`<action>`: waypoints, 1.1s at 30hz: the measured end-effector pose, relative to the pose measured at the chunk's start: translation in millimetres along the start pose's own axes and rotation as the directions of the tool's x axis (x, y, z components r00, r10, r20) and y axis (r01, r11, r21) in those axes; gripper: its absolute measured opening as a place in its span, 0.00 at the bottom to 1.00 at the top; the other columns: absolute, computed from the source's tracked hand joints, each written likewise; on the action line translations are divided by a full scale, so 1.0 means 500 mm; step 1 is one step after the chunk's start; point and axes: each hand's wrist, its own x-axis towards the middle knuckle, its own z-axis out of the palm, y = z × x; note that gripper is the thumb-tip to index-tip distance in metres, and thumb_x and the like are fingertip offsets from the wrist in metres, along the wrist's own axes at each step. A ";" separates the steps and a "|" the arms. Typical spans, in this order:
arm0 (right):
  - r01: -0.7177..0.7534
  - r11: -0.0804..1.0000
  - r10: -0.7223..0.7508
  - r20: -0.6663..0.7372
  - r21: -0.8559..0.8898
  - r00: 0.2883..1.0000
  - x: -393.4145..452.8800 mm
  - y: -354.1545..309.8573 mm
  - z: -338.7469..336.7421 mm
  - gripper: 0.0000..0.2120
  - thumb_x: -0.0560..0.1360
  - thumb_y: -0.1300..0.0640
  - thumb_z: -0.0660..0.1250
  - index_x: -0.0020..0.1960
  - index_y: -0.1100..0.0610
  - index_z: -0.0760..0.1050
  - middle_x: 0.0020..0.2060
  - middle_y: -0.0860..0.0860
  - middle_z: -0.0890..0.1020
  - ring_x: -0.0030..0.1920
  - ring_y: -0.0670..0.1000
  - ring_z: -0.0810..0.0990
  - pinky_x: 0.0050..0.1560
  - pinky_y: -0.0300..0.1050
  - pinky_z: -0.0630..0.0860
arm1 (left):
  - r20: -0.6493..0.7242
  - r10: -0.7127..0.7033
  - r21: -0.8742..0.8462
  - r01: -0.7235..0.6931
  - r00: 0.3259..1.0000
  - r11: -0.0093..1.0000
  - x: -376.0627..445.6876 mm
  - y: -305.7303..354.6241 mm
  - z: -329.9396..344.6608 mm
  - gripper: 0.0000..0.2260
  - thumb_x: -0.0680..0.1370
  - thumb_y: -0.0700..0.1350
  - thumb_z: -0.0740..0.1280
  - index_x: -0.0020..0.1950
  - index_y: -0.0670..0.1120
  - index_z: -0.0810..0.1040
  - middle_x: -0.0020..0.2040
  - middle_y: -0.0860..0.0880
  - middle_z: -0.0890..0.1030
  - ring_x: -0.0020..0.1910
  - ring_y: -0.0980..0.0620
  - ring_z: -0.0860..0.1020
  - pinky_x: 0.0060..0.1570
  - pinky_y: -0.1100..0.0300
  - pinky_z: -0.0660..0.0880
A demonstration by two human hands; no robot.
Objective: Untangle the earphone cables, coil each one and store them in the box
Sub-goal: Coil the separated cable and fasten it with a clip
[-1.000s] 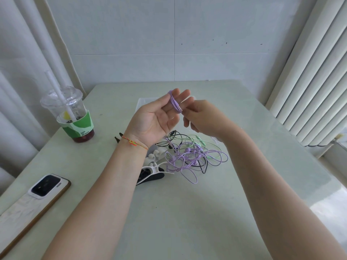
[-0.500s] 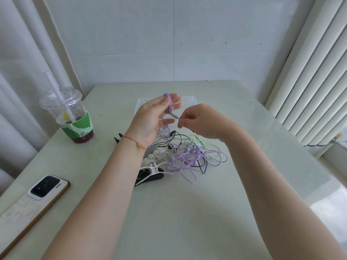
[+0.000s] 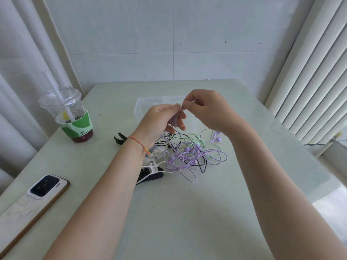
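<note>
Two hands are raised above a pale table [image 3: 187, 212]. The left hand [image 3: 159, 121] holds a small purple cable coil [image 3: 174, 120]; the right hand [image 3: 206, 109] pinches its top. Below lies a tangle of purple, green and black earphone cables [image 3: 189, 154], before a clear plastic box [image 3: 148, 103].

**Bright daylight, soft shadows, wide-angle bend**

The scene is evenly and brightly lit. Daylight enters from the right, where the vertical blinds [image 3: 309, 76] glow almost white. A washed-out glare patch sits on the glossy tabletop [image 3: 187, 212] near its right edge. Beneath the forearms the shadows are pale with diffuse edges. The picture is mostly sharp, though the fingers of the right hand [image 3: 204, 109] look slightly soft. Wide-angle distortion bows the blinds and the curtain [image 3: 20, 76] on the left outward toward the frame edges.
</note>
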 end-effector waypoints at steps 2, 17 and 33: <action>0.010 1.000 -0.009 -0.016 0.023 1.000 0.001 -0.001 0.002 0.06 0.77 0.54 0.65 0.43 0.54 0.78 0.28 0.52 0.72 0.25 0.45 0.65 0.25 0.35 0.61 | 0.051 -0.017 -0.107 0.022 0.999 0.994 0.000 0.001 -0.003 0.15 0.83 0.46 0.59 0.43 0.42 0.80 0.32 0.47 0.78 0.36 0.47 0.80 0.29 0.62 0.70; -0.033 0.983 0.042 -0.047 0.181 0.998 -0.001 -0.002 0.010 0.09 0.78 0.55 0.63 0.41 0.50 0.77 0.31 0.49 0.79 0.24 0.50 0.71 0.22 0.34 0.64 | 0.159 -0.075 -0.478 0.143 0.984 0.867 -0.014 0.026 -0.005 0.13 0.81 0.44 0.58 0.40 0.44 0.78 0.34 0.50 0.80 0.39 0.51 0.83 0.23 0.67 0.68; -0.048 0.992 0.074 0.222 -0.117 0.972 -0.010 -0.009 0.026 0.09 0.78 0.54 0.63 0.42 0.52 0.80 0.30 0.48 0.76 0.30 0.48 0.73 0.35 0.42 0.70 | -0.026 -0.124 -0.507 0.094 0.992 0.857 0.003 0.020 -0.016 0.16 0.81 0.46 0.59 0.66 0.40 0.76 0.55 0.44 0.82 0.54 0.51 0.81 0.35 0.59 0.79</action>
